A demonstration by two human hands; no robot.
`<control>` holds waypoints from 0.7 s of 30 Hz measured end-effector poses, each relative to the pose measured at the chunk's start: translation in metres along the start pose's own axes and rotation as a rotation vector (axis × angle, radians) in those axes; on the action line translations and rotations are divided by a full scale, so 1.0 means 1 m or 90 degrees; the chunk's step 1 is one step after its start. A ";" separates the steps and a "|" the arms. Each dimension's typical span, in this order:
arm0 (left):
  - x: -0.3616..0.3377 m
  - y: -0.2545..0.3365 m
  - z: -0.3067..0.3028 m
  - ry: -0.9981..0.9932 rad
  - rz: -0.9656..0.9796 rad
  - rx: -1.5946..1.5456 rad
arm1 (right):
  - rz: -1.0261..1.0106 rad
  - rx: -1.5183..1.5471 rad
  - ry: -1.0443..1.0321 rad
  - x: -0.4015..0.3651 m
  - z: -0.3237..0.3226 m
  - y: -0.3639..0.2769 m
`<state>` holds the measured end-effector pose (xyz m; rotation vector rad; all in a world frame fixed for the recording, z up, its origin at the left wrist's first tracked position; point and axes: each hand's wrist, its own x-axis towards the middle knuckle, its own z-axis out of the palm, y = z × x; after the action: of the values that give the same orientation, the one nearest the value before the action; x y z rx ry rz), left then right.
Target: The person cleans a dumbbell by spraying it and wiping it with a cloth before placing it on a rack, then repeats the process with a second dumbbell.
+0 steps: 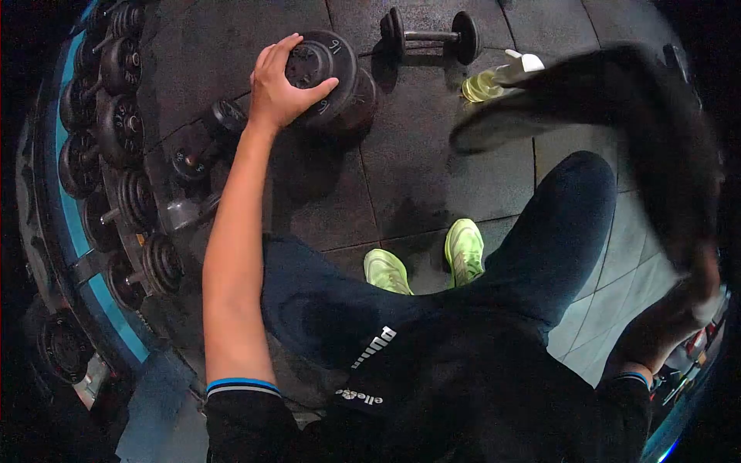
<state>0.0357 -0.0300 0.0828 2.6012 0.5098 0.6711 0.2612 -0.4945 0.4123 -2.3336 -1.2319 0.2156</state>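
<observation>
My left hand (279,86) reaches forward and rests on the top end of a black round dumbbell (333,73), which stands on end on the dark rubber floor; the fingers curl over its edge and the thumb lies across the face. My right hand (691,297) is at the far right, blurred, and grips a black cloth (594,92) that sweeps up and left in a smear across the view. A spray bottle (494,79) with yellow liquid lies on the floor just beyond the cloth.
A curved rack (116,154) with several black dumbbells runs along the left. A smaller dumbbell (210,139) lies beside it and another dumbbell (428,35) lies at the top. My yellow-green shoes (428,262) stand on the rubber mat; pale tiles (617,285) start at the right.
</observation>
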 end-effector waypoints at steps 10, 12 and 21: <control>-0.002 0.012 0.009 -0.011 0.009 0.013 | -0.091 0.127 -0.389 0.121 0.243 0.041; -0.005 0.019 0.008 -0.015 0.009 0.021 | -0.258 0.155 -0.235 0.151 0.354 0.075; -0.003 0.041 0.011 -0.029 0.038 0.069 | -0.215 0.010 0.087 0.118 0.563 0.029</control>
<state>0.0487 -0.0694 0.0918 2.7358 0.4687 0.6171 0.1515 -0.2175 -0.0802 -2.0479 -1.5197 -0.0482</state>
